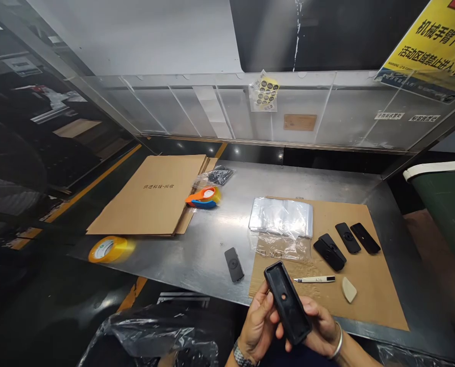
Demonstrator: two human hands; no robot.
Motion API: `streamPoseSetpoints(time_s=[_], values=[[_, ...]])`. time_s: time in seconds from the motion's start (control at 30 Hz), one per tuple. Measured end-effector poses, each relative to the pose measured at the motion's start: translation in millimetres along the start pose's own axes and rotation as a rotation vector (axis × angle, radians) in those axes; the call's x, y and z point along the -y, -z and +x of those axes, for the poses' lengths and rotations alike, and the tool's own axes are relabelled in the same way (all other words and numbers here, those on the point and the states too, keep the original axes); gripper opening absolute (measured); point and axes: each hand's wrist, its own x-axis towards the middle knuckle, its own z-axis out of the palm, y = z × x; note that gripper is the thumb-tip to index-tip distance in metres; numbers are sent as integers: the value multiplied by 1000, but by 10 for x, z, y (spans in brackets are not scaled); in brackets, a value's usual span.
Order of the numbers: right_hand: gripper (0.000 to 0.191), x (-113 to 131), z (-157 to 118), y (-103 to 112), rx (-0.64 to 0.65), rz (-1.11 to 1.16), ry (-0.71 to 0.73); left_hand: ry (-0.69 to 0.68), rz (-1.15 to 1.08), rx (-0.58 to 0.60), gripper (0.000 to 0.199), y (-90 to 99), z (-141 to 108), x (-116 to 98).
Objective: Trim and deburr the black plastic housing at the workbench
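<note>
Black case (287, 303): held near the camera, tilted, hollow side up, between left hand (258, 322) and right hand (320, 329); fingers of both clamped on its lower end. Step judged: inspection of the case. Pen (314, 279) and wedge (349, 289): just beyond the fingers, on cardboard (369, 300). Three more cases (346, 243): farther out, rightward. One case (234, 264): left of the fingers, on the surface (212, 239). Next move judged: a firm, steady grip.
</note>
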Motion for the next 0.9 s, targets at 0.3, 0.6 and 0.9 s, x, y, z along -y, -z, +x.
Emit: streamPoseSetpoints(time_s=[0.3, 0.6, 0.9], values=[[41, 11, 20, -22, 15, -24, -30, 1, -72, 17, 30, 34, -15, -3], [45, -21, 19, 3, -1, -41, -89, 38, -119, 7, 34, 41, -48, -26], [41, -13, 19, -27, -25, -119, -120, 38, -113, -100, 36, 17, -65, -30]])
